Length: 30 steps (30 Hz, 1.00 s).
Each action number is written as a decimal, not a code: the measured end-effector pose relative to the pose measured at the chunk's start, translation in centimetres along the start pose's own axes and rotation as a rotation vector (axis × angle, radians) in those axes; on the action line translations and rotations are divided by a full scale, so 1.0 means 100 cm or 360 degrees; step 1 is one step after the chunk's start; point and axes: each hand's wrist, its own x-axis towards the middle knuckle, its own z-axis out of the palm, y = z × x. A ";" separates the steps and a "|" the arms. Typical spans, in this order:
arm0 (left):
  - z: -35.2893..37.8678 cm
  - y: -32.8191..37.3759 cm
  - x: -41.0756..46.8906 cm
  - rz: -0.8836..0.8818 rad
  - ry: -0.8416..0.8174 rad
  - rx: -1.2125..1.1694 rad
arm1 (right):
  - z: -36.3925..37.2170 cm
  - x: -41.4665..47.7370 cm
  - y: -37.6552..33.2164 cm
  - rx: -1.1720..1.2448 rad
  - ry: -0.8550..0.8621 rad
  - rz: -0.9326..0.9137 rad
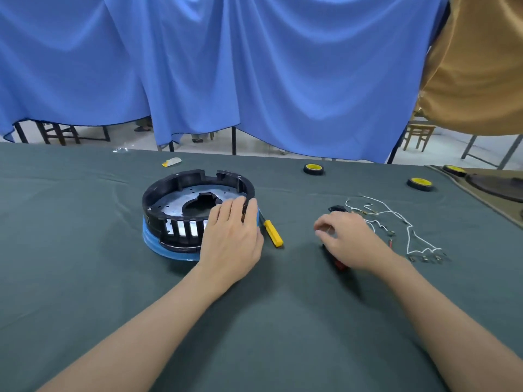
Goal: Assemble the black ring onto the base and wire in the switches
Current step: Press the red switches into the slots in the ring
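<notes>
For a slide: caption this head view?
Left hand grips black ring atop blue base; right hand beside white wires.

Two bare forearms w/ bare hands, uncovered right to the frame edge. L forearm [135, 329] enters at approx 7 o'clock, R forearm [441, 321] at 5 o'clock; L hand [230, 239] lies 9 o'clock of R hand [349, 241].

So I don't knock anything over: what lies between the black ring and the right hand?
The head view shows a yellow-handled screwdriver beside the black ring, then bare tablecloth up to the right hand.
</notes>
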 end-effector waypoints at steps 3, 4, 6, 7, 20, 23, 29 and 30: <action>0.009 0.005 -0.004 -0.0032 -0.0011 0.0046 | 0.000 -0.008 0.011 -0.0024 -0.0057 -0.0027; 0.011 0.004 -0.006 -0.0030 0.0000 0.0056 | 0.000 -0.011 0.013 -0.0040 -0.0081 -0.0044; 0.013 0.003 -0.007 -0.0025 0.0028 0.0050 | -0.002 -0.014 0.018 -0.0065 -0.0097 -0.0053; 0.014 0.003 -0.007 -0.0025 0.0034 0.0044 | -0.002 -0.015 0.019 -0.0074 -0.0099 -0.0045; 0.014 0.000 -0.012 0.0006 0.0044 -0.0028 | 0.009 -0.012 0.010 0.0078 -0.0022 0.0361; 0.015 -0.001 -0.012 0.0032 0.0033 -0.0022 | 0.009 -0.011 0.009 0.0107 0.0018 0.0475; 0.011 -0.001 -0.013 0.0043 -0.0055 -0.0028 | 0.010 -0.007 0.004 0.0025 -0.0035 0.0598; 0.009 -0.002 -0.013 0.0047 -0.0058 -0.0041 | 0.009 -0.007 0.002 0.0051 0.0053 0.0561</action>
